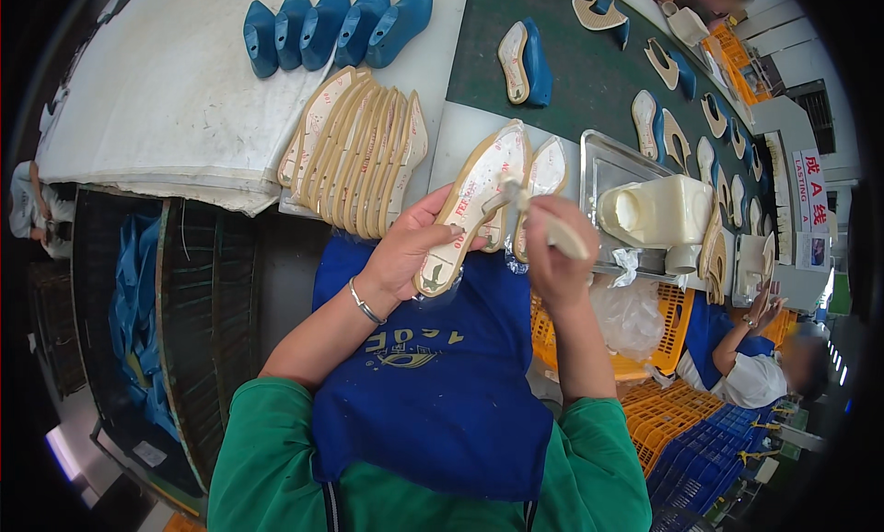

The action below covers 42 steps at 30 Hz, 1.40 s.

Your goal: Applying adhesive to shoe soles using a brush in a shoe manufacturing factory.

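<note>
Above the near edge of the white worktable (449,143), my left hand (405,253) pinches a shoe insole (471,198) near its heel; my right hand (558,272) grips a brush (565,237) over it. The insole looks light and springy, best held by its rim.

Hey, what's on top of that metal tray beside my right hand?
A cream-coloured container sits on the metal tray. The container covers part of the tray, so whatever lies directly underneath cannot be seen.

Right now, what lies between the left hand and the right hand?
In the head view, the held insole extends between the left hand and right hand, the brush overlapping it; other insoles show partly behind.
</note>
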### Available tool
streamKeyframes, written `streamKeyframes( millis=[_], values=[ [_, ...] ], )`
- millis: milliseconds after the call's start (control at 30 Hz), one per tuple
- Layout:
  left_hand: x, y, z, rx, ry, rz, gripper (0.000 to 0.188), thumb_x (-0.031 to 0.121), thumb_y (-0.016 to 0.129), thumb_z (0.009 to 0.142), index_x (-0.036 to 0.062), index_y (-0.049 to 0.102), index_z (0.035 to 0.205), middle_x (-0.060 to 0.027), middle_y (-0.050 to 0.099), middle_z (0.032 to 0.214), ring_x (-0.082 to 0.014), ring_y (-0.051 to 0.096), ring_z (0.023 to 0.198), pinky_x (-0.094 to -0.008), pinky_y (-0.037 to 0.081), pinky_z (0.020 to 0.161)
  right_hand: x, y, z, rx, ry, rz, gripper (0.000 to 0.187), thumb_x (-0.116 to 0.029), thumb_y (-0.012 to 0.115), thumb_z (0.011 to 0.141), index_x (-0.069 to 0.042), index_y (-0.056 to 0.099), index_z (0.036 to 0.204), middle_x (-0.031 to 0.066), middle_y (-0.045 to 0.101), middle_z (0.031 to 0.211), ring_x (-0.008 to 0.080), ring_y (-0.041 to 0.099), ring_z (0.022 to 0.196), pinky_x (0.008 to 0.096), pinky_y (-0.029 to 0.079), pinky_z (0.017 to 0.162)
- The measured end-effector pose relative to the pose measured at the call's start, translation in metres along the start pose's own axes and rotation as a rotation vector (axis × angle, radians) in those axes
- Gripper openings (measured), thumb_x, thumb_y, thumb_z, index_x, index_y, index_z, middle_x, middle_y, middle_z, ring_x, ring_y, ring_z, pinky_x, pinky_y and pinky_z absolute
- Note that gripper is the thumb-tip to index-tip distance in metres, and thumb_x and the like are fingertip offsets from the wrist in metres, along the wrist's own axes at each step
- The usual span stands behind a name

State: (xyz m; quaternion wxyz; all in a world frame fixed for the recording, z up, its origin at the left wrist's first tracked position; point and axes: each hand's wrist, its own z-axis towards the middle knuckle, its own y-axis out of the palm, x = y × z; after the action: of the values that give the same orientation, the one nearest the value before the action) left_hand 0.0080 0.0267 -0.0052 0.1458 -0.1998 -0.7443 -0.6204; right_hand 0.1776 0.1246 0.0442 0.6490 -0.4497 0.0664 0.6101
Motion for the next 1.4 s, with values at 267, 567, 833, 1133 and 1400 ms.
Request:
streamKeyframes(
  millis=[267,567,833,1133,1400],
  values=[
    [0.003,-0.004,-0.003,-0.028,0.042,-0.035,0.060,-0.009,0.048,0.088,-0.0042,0.032,0.146,-0.0200,0.055,0.132,-0.0252,0.063,0.112,-0.0345,0.053,0.098,-0.004,0.001,-0.002,-0.019,0.031,0.057,0.003,-0.003,0.065,0.084,-0.001,0.064,0.087,0.0110,0.065,0.075,0.0244,0.063,0.063,0.0323,0.049,0.059],
    [0.009,0.003,-0.012,-0.116,-0.063,0.029,0.063,-0.010,0.048,0.086,-0.0032,0.031,0.147,-0.0221,0.054,0.134,-0.0270,0.061,0.117,-0.0358,0.054,0.097,0.052,-0.024,0.053,0.116,0.312,0.139,0.017,-0.015,0.058,0.095,0.000,0.062,0.090,0.0054,0.063,0.069,0.0104,0.061,0.061,0.0249,0.047,0.057],
    [0.009,-0.004,-0.006,-0.077,-0.072,0.038,0.062,-0.008,0.048,0.087,-0.0020,0.032,0.147,-0.0206,0.057,0.130,-0.0264,0.066,0.105,-0.0328,0.054,0.094,-0.004,-0.025,0.018,-0.187,0.074,0.370,0.010,-0.006,0.057,0.093,0.002,0.062,0.095,0.0100,0.064,0.087,0.0127,0.061,0.069,0.0254,0.048,0.061],
    [0.010,-0.007,-0.015,-0.082,-0.094,0.106,0.062,-0.008,0.051,0.086,-0.0031,0.034,0.146,-0.0208,0.057,0.129,-0.0275,0.066,0.105,-0.0345,0.055,0.093,0.050,-0.043,0.056,-0.003,0.235,0.120,0.011,-0.010,0.059,0.092,0.000,0.062,0.088,0.0058,0.063,0.071,0.0116,0.060,0.067,0.0266,0.045,0.059],
    [0.009,-0.015,-0.013,-0.061,-0.076,0.092,0.062,-0.008,0.052,0.086,-0.0036,0.035,0.146,-0.0203,0.058,0.128,-0.0276,0.067,0.104,-0.0342,0.055,0.091,0.016,-0.039,0.048,-0.019,0.228,0.341,0.011,-0.010,0.058,0.095,0.000,0.061,0.090,0.0048,0.061,0.080,0.0080,0.057,0.068,0.0230,0.045,0.061]
  ],
)
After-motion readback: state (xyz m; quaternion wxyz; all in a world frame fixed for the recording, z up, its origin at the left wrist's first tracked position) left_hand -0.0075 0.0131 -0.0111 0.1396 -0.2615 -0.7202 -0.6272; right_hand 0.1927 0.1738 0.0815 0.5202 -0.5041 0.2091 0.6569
